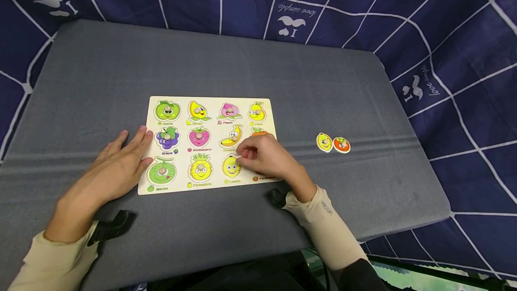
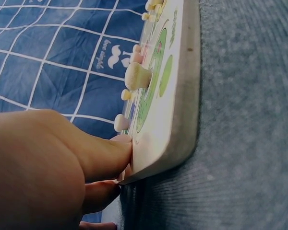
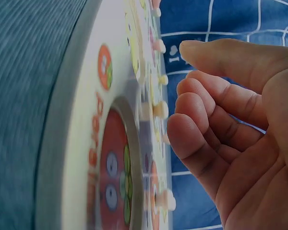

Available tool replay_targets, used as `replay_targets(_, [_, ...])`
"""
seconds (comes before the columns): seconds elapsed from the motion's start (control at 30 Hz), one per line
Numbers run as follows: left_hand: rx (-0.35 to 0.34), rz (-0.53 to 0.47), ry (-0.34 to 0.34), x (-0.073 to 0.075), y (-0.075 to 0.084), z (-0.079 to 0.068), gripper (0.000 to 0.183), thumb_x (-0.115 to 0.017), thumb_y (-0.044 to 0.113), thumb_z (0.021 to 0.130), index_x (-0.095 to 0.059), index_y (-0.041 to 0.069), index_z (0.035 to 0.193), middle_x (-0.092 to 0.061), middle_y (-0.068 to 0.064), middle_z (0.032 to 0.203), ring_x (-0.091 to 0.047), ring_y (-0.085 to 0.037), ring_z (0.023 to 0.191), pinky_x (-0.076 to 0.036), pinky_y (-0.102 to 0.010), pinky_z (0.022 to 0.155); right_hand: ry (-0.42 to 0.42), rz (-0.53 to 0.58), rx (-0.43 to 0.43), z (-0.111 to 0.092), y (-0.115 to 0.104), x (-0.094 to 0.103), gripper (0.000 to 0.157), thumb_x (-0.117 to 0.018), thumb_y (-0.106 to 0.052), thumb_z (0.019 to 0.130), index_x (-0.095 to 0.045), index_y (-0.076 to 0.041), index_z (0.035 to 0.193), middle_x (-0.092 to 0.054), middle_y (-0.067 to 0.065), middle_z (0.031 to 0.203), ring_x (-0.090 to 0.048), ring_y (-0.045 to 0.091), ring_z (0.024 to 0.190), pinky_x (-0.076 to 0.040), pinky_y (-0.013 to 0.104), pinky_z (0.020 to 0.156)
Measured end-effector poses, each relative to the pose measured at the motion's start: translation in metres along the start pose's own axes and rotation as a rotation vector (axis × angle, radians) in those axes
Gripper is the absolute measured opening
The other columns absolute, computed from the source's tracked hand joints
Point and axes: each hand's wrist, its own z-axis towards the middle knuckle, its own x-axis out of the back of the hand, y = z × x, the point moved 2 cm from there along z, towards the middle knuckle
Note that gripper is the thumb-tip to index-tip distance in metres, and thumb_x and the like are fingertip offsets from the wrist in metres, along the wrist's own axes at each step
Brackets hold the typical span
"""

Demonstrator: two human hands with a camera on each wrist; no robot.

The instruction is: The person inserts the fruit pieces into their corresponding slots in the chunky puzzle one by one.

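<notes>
A wooden fruit puzzle board [image 1: 210, 141] lies flat, with knobbed pieces such as the strawberry [image 1: 199, 137], pineapple [image 1: 200, 169] and banana [image 1: 231, 137] in their recesses. My left hand [image 1: 115, 169] rests flat beside the board's left edge, its thumb touching the edge near the melon piece [image 1: 161, 172]. Over the board's lower right, my right hand [image 1: 264, 156] hovers beside the lemon recess [image 1: 231, 166], which shows no knob. Its fingers [image 3: 187, 134] are loosely bent and hold nothing. Below them in the right wrist view is the persimmon recess [image 3: 114, 177], without a piece.
On the grey table [image 1: 343, 89], right of the board, a knobbed lemon piece [image 1: 324, 142] and a red-orange persimmon piece [image 1: 341, 145] lie side by side. A dark blue, white-lined cloth [image 1: 250, 8] hangs around the table's far and right sides.
</notes>
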Motion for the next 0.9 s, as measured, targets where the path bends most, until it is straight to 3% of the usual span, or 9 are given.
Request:
replay_targets(0.23, [-0.010, -0.003, 0.005, -0.001, -0.001, 0.000, 0.064, -0.046, 0.020, 0.106, -0.014, -0.005, 0.155, -0.005, -0.026, 0.161, -0.001, -0.060, 0.141, -0.006, -0.075, 0.106, 0.019, 0.028, -0.060, -0.007, 0.007, 0.005, 0.010, -0.081, -0.008, 0.080, -0.074, -0.006, 0.087, -0.062, -0.005, 0.071, -0.056, 0.004, 0.065, -0.049, 0.020, 0.060])
replay_targets(0.9, [-0.001, -0.003, -0.004, 0.001, 0.000, 0.000, 0.063, -0.045, 0.019, 0.106, -0.014, -0.006, 0.154, -0.006, -0.027, 0.160, -0.001, -0.060, 0.141, -0.007, -0.075, 0.105, 0.087, 0.048, -0.128, -0.026, 0.035, 0.022, 0.011, -0.082, -0.010, 0.079, -0.074, -0.007, 0.085, -0.063, -0.006, 0.069, -0.057, 0.007, 0.061, -0.048, 0.023, 0.057])
